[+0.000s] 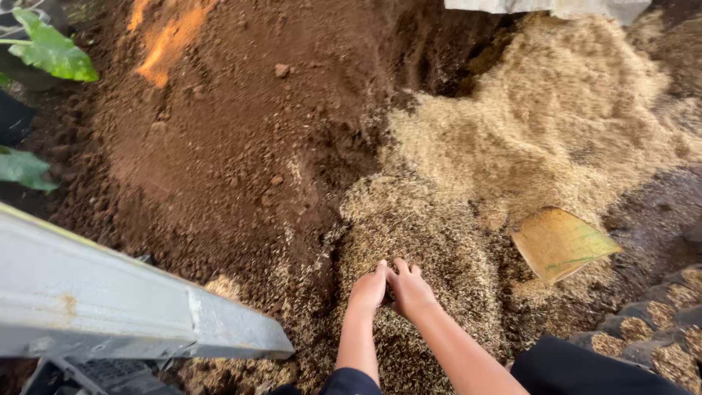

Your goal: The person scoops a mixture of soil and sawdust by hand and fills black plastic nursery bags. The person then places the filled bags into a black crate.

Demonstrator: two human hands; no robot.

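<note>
The left hand [368, 290] and right hand [409, 290] are pressed together, side by side, palms down in the pile of pale husks [439, 234]. Brown soil [219, 146] is heaped just beside it; a yellow scoop [561, 243] lies near.

Head view, steeply downward (close) over husk pile [468, 219]

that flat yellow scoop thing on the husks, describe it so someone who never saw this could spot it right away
Start at the big pale heap of straw-coloured husks on the right, beside the reddish-brown soil mound. At its lower edge, right of the person's two hands, lies a flat yellowish scoop-like plate. It is the only smooth, straight-edged thing among loose grainy material.
</note>
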